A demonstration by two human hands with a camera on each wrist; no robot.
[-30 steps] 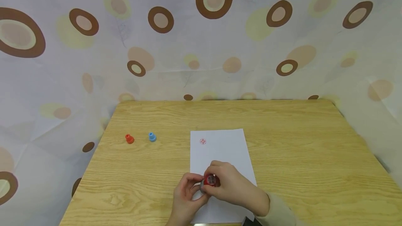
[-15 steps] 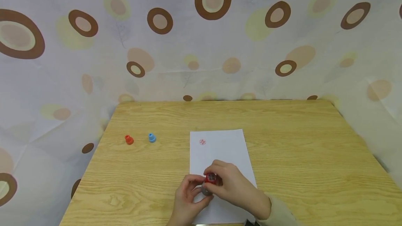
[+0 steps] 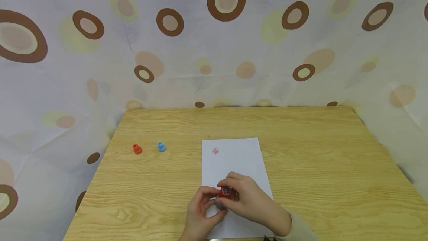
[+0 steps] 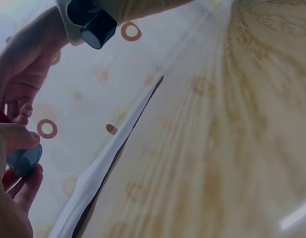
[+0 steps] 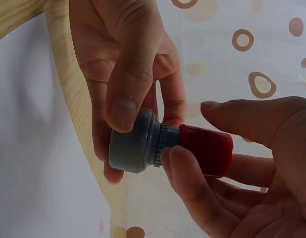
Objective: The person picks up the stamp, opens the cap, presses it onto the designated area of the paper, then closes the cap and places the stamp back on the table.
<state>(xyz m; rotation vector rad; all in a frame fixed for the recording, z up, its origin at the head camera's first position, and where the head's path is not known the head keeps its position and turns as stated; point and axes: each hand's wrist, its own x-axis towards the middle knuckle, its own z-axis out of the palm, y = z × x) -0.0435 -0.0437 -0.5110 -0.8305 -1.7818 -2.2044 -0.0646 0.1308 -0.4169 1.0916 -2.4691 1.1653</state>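
1. The stamp (image 5: 164,144) is between the two hands, over the near half of the paper (image 3: 230,163), tilted so that its red end (image 5: 210,151) faces up towards the wearer's eyes; probably that suits looking at the pattern there, too small for me to read.
2. The left hand (image 3: 199,213) grips the grey end (image 5: 129,146), thumb on one side and fingers on the other, which I'd guess steadies it.
3. The right hand (image 3: 249,198) is curled round the red end; with a hand on each end, the piece seems easy to turn or control.
4. The paper lies flat before the person, likely for easy reach. A red print (image 3: 215,151) sits near its far left corner, away from the hands.
5. A red cone (image 3: 137,149) and a blue cone (image 3: 161,147) stand apart on the table (image 3: 311,151), left of the paper, seemingly out of the way.
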